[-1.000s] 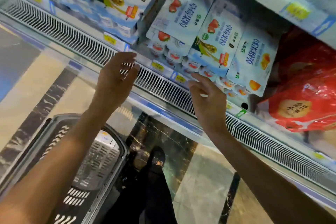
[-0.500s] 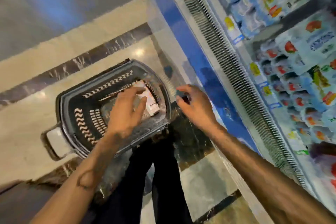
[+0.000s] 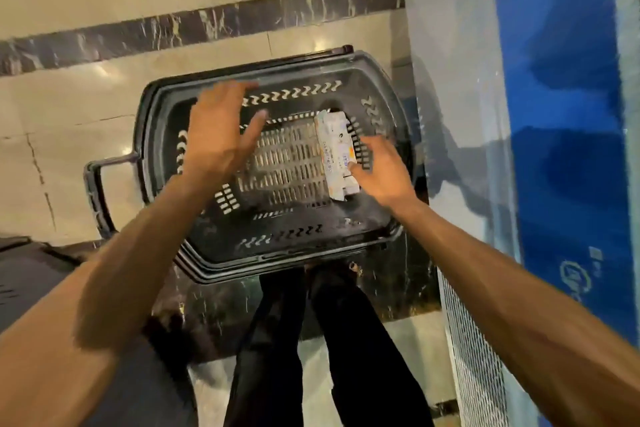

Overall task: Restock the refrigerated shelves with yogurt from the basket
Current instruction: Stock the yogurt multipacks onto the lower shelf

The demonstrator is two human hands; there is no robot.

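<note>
- Yogurt pack (image 3: 333, 152): one flat white carton, lying lengthwise on the slotted bottom of the basket (image 3: 284, 253), hard against the basket's right wall, just right of frame centre.
- Basket: black plastic, standing on the floor (image 3: 69, 107); grey handle (image 3: 98, 191) folded out on its left side.
- Right grip (image 3: 381, 173): reaches in from the lower right, fingers on the pack's near right edge and covering that corner. Blurred; cannot tell whether they pinch it or only touch.
- Left grip (image 3: 218, 135): fingers spread and holding nothing, above the basket's left half, well apart from the pack. Motion-blurred.
- Left forearm crosses the basket's lower left rim and hides part of it.
- Floor: beige tiles with a dark marbled strip (image 3: 207, 24) running across the upper frame.
- Right of frame: blue cooler front (image 3: 561, 114), pale panel (image 3: 450, 80) between it and the basket, vent grille (image 3: 474, 357) at lower right.
- Dark trouser legs (image 3: 311, 340) at bottom centre, just below the basket.
</note>
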